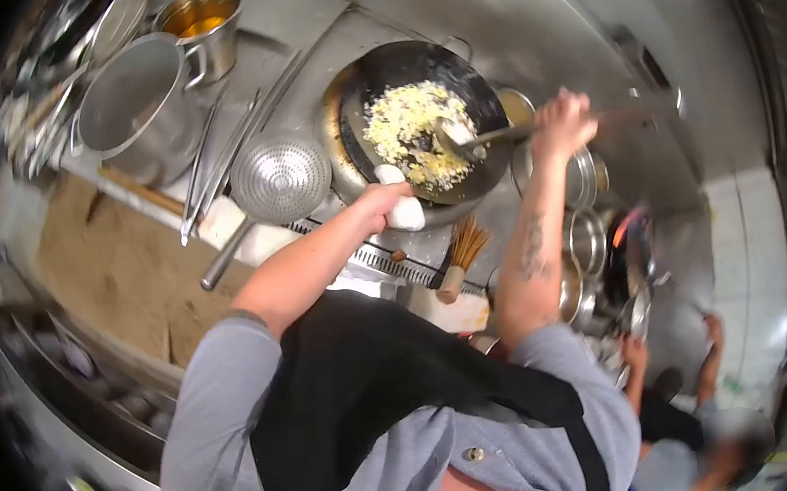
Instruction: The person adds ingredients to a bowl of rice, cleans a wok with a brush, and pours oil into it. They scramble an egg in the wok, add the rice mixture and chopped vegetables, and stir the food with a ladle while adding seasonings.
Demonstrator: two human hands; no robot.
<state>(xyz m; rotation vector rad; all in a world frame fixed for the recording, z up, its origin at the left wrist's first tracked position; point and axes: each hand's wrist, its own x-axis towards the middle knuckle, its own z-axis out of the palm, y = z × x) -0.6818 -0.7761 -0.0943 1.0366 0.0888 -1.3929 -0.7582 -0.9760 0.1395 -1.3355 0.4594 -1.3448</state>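
A black wok [398, 61] sits on the stove in front of me, with small pieces of yellow and white food [400, 120] spread over its bottom. My left hand [386, 205] is closed around a folded white cloth [406, 213] at the wok's near rim. Gripped in my right hand [563, 124], above the wok's right side, is the long handle of a ladle [488, 137]. The ladle's bowl lies among the food and has some white stuff in it.
Left of the wok lies a perforated strainer [281, 176]. Behind it stand a big pot [134, 105] and a smaller pot of orange liquid [197, 19]. A bamboo brush [464, 252] lies near the wok's front. At lower right another person [669, 451] works beside metal pans [586, 237].
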